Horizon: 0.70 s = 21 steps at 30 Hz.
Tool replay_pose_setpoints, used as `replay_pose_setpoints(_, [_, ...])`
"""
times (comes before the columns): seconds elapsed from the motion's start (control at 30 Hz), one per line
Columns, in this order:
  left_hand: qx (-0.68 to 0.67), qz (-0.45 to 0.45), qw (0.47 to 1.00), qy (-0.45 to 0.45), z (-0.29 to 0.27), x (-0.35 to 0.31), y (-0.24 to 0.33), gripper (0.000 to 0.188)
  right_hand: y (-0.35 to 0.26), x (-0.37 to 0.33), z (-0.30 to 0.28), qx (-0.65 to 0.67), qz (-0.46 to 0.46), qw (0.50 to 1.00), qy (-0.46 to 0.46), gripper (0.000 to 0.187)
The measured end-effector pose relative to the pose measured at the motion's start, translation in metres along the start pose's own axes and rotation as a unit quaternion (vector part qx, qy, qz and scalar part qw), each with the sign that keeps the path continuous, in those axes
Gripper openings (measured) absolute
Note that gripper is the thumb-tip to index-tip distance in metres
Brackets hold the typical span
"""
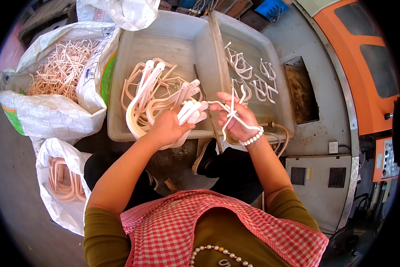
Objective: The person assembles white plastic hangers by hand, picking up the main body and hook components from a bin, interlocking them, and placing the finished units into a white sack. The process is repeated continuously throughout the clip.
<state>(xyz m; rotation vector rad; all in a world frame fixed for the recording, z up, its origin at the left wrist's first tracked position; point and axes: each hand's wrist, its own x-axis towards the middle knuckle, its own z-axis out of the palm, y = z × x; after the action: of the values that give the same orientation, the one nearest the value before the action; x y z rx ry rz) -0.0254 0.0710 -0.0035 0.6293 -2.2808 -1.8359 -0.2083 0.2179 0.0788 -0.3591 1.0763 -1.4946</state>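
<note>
My left hand (168, 127) is closed round a bundle of thick, curved, pale plastic bars (192, 111), their rounded ends pointing right. In my right hand (243, 116), its fingers partly bent, is a thin, branched white plastic sprue (231, 114) that lies across the palm. The two hands are close together over the near edge of a pale plastic tub (164, 24). More curved pinkish bars (140, 100) lie heaped in that tub, just beyond my left hand. Some fingers of the left hand are hidden behind the bundle.
Beside the tub is a second tub (278, 120) with several thin hooked pieces (242, 64). A white woven sack (53, 118) at left holds many thin sprues (66, 66); a smaller bag (59, 211) holds curved bars. A stick (200, 80) leans in the tub. An orange machine (364, 53) stands right.
</note>
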Motion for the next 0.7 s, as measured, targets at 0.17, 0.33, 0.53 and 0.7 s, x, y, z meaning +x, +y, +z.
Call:
replay_pose_setpoints(0.17, [-0.142, 0.038, 0.989, -0.019, -0.001, 0.003, -0.002, 0.036, -0.015, -0.003, 0.009, -0.040, -0.025, 0.999, 0.014, 0.040])
replay_pose_setpoints(0.33, [-0.203, -0.001, 0.979, -0.022, -0.008, -0.002, 0.015, 0.038, -0.018, 0.005, 0.001, -0.197, -0.200, 0.917, 0.285, 0.040])
replay_pose_setpoints(0.53, [-0.420, -0.041, 0.905, -0.050, -0.019, -0.006, 0.020, 0.043, -0.037, -0.014, -0.026, -0.181, -0.474, 0.785, 0.355, 0.024])
replay_pose_setpoints(0.7, [-0.452, -0.029, 0.891, -0.035, -0.015, -0.005, 0.020, 0.045, -0.003, -0.033, -0.008, -0.577, -0.478, 0.620, 0.233, 0.018])
